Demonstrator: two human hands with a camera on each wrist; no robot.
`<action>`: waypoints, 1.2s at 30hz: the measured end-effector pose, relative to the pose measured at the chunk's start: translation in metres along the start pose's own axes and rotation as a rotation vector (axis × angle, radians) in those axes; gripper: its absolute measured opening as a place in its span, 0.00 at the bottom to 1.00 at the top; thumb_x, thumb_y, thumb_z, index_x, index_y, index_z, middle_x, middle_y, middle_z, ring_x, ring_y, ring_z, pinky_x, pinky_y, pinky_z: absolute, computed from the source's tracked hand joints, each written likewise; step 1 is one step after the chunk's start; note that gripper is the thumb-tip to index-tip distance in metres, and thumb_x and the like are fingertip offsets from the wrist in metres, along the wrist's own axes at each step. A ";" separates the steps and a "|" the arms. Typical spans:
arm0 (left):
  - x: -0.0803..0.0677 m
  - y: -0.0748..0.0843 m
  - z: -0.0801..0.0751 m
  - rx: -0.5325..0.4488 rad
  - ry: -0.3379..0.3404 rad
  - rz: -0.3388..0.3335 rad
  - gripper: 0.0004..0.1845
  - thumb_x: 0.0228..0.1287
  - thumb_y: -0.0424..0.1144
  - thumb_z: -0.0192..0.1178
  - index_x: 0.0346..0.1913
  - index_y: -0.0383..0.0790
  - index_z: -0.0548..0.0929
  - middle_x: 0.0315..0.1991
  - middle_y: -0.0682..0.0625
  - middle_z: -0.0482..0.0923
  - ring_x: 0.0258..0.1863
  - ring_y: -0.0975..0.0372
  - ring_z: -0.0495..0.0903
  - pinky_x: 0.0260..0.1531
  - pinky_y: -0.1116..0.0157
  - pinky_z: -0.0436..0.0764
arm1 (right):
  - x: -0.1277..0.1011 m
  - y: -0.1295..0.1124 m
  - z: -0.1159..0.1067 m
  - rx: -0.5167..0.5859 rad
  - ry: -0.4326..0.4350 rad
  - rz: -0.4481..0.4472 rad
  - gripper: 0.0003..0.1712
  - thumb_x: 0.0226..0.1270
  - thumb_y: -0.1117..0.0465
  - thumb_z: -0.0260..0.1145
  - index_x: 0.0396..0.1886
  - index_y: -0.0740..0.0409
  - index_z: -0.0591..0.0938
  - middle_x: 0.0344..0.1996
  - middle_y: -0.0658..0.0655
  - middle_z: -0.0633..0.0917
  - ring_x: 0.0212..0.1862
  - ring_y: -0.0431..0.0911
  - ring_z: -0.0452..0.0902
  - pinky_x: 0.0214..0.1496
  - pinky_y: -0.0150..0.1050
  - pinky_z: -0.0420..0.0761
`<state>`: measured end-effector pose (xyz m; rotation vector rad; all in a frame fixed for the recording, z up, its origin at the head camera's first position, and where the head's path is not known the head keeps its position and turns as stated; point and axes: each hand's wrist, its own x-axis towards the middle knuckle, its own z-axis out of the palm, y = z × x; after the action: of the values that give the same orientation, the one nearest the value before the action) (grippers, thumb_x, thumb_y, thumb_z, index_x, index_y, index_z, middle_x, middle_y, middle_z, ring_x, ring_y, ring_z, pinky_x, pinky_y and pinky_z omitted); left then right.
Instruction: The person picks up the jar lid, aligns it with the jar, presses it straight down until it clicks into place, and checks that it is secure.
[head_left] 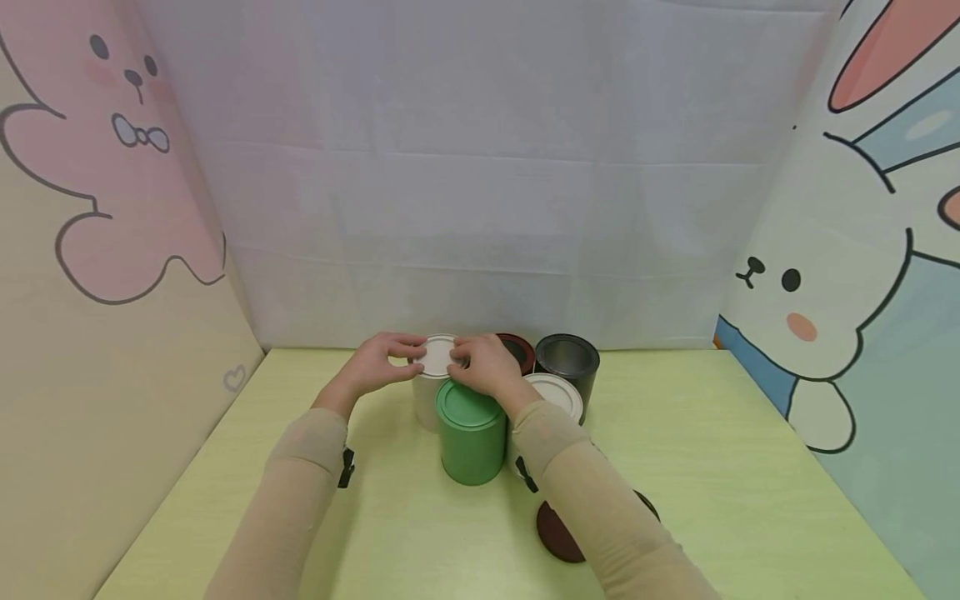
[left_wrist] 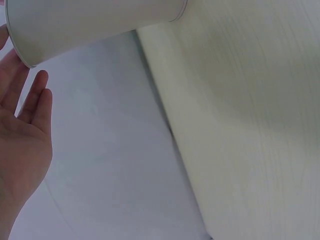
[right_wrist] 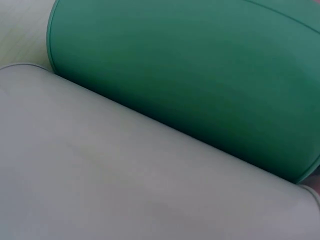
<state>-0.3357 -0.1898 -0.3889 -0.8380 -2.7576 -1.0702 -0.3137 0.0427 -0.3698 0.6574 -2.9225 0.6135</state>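
Both hands are at the white lid point(head_left: 438, 357) on top of a white can point(head_left: 429, 407). My left hand point(head_left: 375, 364) holds the lid's left edge, thumb nearer me and fingers at the far side. In the left wrist view, that can point(left_wrist: 90, 25) shows its rim between the thumb side and the fingers, with the other fingers loosely extended. From the right, my right hand point(head_left: 489, 365) pinches the lid's opposite edge, its wrist passing above a lidded green can point(head_left: 472, 450). The right wrist view shows the green can point(right_wrist: 175, 80) alongside a white can point(right_wrist: 110, 165).
Behind the right hand stand a dark red can point(head_left: 519, 348), partly hidden, and an uncovered black can point(head_left: 567, 358). A second white can with its lid on point(head_left: 557, 395) is beside the green one. A brown lid point(head_left: 557, 535) and a dark lid point(head_left: 648, 503) lie under the right sleeve.
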 end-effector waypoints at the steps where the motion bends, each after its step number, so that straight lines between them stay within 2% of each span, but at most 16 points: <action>1: 0.000 0.000 0.000 0.004 -0.001 0.003 0.20 0.63 0.39 0.68 0.56 0.35 0.84 0.63 0.44 0.76 0.65 0.45 0.69 0.63 0.46 0.68 | 0.000 0.000 0.000 0.000 -0.001 0.002 0.19 0.70 0.53 0.63 0.58 0.48 0.85 0.65 0.49 0.77 0.68 0.54 0.66 0.68 0.46 0.68; 25: -0.001 0.001 0.002 0.012 -0.006 -0.046 0.21 0.64 0.42 0.68 0.58 0.37 0.84 0.64 0.46 0.76 0.67 0.47 0.68 0.64 0.47 0.67 | -0.001 -0.002 -0.002 0.018 -0.017 0.020 0.21 0.71 0.51 0.63 0.59 0.50 0.84 0.66 0.48 0.76 0.69 0.53 0.65 0.66 0.46 0.70; 36: -0.002 0.005 0.003 -0.006 0.002 -0.063 0.21 0.64 0.41 0.67 0.58 0.37 0.83 0.65 0.47 0.75 0.68 0.47 0.67 0.65 0.47 0.67 | -0.001 -0.001 0.001 -0.006 -0.005 0.013 0.20 0.71 0.52 0.62 0.60 0.51 0.84 0.66 0.48 0.76 0.68 0.53 0.66 0.66 0.46 0.70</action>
<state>-0.3310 -0.1861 -0.3888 -0.7548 -2.7987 -1.0895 -0.3123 0.0419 -0.3708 0.6412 -2.9339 0.6052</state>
